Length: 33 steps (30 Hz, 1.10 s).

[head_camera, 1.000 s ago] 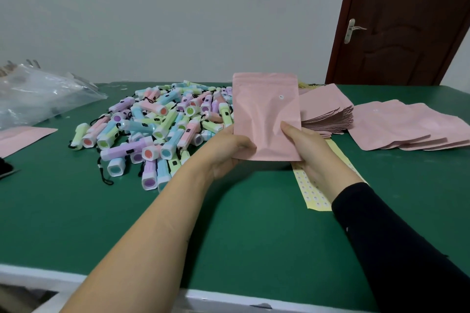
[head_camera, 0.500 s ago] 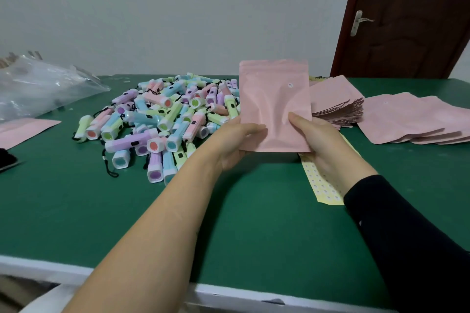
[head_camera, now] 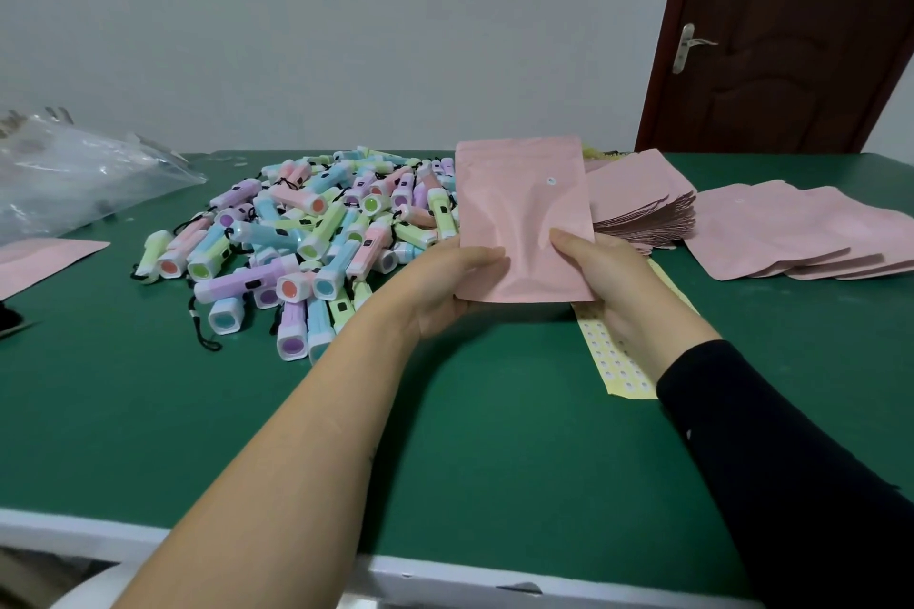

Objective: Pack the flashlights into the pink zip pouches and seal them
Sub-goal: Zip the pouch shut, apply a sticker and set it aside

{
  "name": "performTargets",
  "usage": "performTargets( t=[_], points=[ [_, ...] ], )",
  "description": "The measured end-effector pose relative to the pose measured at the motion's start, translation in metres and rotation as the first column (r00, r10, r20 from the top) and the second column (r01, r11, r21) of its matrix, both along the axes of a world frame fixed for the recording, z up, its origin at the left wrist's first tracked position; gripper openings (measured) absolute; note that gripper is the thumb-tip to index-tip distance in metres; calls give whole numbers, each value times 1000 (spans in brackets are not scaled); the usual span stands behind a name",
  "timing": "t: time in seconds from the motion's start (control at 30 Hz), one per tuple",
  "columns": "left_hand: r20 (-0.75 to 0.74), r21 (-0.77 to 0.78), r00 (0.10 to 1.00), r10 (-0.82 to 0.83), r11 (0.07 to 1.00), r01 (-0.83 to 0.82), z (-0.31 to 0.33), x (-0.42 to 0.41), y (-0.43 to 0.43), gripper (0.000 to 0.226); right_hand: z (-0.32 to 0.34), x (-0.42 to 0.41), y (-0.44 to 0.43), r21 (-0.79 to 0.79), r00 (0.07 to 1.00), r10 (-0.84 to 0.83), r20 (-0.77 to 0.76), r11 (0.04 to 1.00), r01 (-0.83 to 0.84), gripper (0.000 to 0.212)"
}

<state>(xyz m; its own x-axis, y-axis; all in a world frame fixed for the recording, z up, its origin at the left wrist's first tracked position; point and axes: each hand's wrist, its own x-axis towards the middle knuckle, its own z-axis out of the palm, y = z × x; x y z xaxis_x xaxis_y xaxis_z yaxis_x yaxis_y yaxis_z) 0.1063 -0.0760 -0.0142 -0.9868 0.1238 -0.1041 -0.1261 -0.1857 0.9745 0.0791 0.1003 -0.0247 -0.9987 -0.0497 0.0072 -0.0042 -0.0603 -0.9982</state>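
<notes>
Packing station: a person holds one pink zip pouch (head_camera: 519, 212) upright above the green table (head_camera: 445, 435), ctr frame, w/ both hands at its lower corners. The left hand (head_camera: 445, 284) pinches the lower-left corner, thumb flat across the front, fingers tucked behind. The right hand (head_camera: 611, 282) pinches the lower-right corner, thumb in front, other fingers hidden behind the pouch. A heap of pastel flashlights (head_camera: 316, 232) lies on the table just left of it. A stack of flat pouches (head_camera: 643, 212) sits behind at right, w/ loose pouches (head_camera: 791, 237) spread farther right. A yellow sticker sheet (head_camera: 620, 361) lies under the right wrist. Clear plastic bag (head_camera: 74, 173) at far left; brown door (head_camera: 791, 39) in bkgd.
</notes>
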Motion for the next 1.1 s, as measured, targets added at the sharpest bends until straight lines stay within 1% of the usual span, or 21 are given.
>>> performTargets(
  t=[0.23, 0.5, 0.63, 0.7, 0.8, 0.97, 1.1],
  points=[
    [-1, -10, 999, -33, 999, 33, -1, -1, -1, 20, -2, -1, 1, -6, 1000, -20, 1, 1000, 20, 8],
    [23, -2, 999, -42, 999, 42, 1, -1, 4, 17, -2, -3, 2, 13, 999, -44, -6, 999, 44, 8],
    [20, -8, 999, -26, 1000, 26, 0, 0, 4, 14, 0, -1, 2, -15, 998, -44, -39, 999, 43, 13],
    [-1, -19, 1000, -9, 1000, 9, -2, 0, 3, 17, 1, -1, 1, -48, 997, -44, -56, 998, 41, 16],
    [-11, -6, 1000, 12, 1000, -12, -2, -1, 1, 17, 0, -1, 0, -102, 997, -22, -77, 995, 14, 12],
    [3, 10, 1000, 18, 1000, -18, -1, -2, 4, 20, -4, -2, 5, -138, 998, 22, -60, 990, -30, 16],
    [-15, 7, 1000, 27, 1000, -26, -1, -5, 8, 27, -6, -1, 8, -153, 995, 77, -58, 985, -85, 15]
  ],
)
